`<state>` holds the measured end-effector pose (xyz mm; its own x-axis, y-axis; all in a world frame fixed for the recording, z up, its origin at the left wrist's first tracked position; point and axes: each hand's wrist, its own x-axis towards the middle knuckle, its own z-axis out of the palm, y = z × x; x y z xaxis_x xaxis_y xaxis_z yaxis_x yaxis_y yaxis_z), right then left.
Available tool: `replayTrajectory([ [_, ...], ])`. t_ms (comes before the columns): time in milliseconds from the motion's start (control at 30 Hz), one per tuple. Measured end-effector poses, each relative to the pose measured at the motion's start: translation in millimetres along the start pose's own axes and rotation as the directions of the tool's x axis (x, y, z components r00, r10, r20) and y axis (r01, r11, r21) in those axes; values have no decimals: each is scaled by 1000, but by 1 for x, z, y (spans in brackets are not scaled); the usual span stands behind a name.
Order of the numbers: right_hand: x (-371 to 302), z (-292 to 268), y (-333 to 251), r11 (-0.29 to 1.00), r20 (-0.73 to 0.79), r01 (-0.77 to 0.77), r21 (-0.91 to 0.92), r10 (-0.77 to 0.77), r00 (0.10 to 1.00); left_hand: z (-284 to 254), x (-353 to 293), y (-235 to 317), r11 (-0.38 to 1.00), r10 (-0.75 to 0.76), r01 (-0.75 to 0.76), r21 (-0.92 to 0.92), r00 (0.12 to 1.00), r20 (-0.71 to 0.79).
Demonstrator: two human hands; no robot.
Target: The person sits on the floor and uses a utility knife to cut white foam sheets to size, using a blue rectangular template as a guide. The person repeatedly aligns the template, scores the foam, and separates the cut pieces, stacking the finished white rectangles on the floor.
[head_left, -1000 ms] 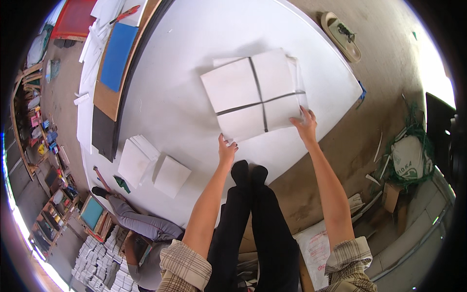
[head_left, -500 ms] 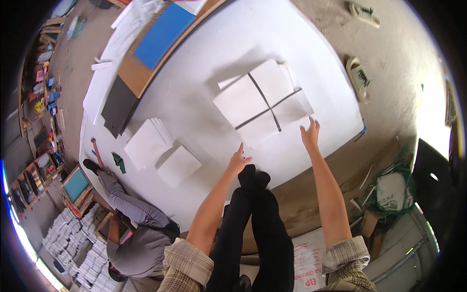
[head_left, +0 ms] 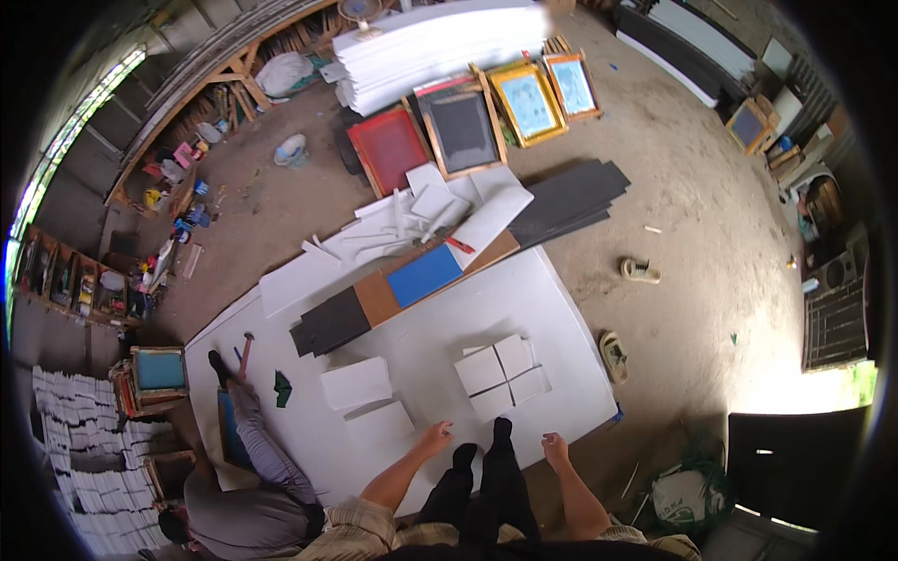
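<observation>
- Head view, hands: the left hand (head_left: pixel 434 438) is held above the big white sheet (head_left: pixel 566 327), fingers loosely bent and nothing visible in them; the right hand (head_left: pixel 555 451) is likewise slack and without a load, near the sheet's edge.
- Head view, bundle: the white bundle (head_left: pixel 479 372) lies flat on the sheet, just beyond the feet (head_left: pixel 502 432) and between the lines of the two forearms, touching neither hand. Placed so centrally, it probably suits a two-handed reach.
- Two dark bands (head_left: pixel 506 381) cross over its top, presumably to keep the layers from sliding (some edges stick out unevenly all the same).
- Head view, around it: two white stacks (head_left: pixel 356 381) lie to the left, side by side, perhaps kept apart for easy counting. Beyond them a blue panel (head_left: pixel 426 274) rests on a brown board (head_left: pixel 377 299). A hammer (head_left: pixel 247 355) lies farther left, near the leg of a co-worker (head_left: pixel 248 514). A pair of shoes (head_left: pixel 614 356) sits off the sheet, likely so the white surface stays clean.
- Head view, containers: shelving (head_left: pixel 65 280) at the far left holds small mixed articles, too tiny to name. A pale bucket (head_left: pixel 291 151) stands on the floor; its contents are unclear. At right a white sack (head_left: pixel 681 496) sits amid green netting, and what fills it is hidden.
</observation>
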<state>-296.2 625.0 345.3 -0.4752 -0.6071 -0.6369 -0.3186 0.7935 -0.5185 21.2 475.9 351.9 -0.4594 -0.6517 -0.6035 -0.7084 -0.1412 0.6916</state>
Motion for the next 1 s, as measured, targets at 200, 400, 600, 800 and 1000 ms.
replayTrajectory([
  [200,24,-49,-24,998,92,55,16,-56,994,-41,-30,41,998,-56,64,17,953,-298],
  [400,83,-97,-23,998,189,-10,61,-2,982,-45,-27,7,964,-137,-61,-260,724,-677],
  [600,113,-125,-112,975,202,-70,212,27,979,-54,-36,29,881,-424,63,-468,544,-724],
  [800,150,-94,-235,981,264,95,169,-137,955,-91,27,38,827,-487,7,-563,510,-709],
  [1000,193,-61,-316,960,359,277,26,-268,894,-135,112,30,886,-394,74,-457,639,-660],
])
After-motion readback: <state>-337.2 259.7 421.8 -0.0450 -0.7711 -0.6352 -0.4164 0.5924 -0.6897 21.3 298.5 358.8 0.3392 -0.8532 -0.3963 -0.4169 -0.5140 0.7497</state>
